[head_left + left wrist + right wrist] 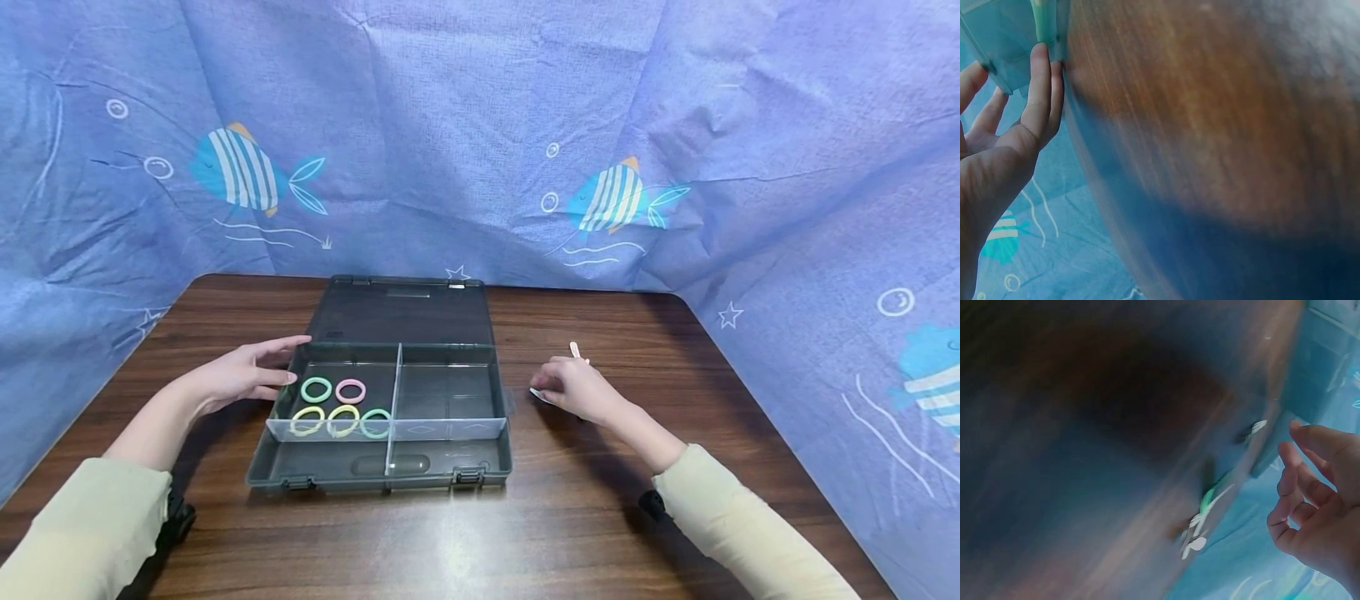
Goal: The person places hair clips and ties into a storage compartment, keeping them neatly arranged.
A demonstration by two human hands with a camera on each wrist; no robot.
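Note:
A dark translucent box (450, 429) with dividers lies on the table, its lid (401, 312) folded back. Pink, green and yellow rings, such as a pink ring (350, 381), sit in its back left compartment. My left hand (243, 372) rests spread fingers against the box's left wall, also seen in the left wrist view. Right of the box, my right hand (577, 389) is low over the table, fingers bent, beside a small white piece (538, 394). In the right wrist view, no object shows between the fingertips; a white pronged piece (1259, 426) lies near them.
Behind my right hand lies a small pale utensil-like piece (574, 350). Small white and green pieces (1207, 503) lie together in the right wrist view, partly blurred. A blue fish-print cloth (450, 150) hangs around the wooden table (360, 542).

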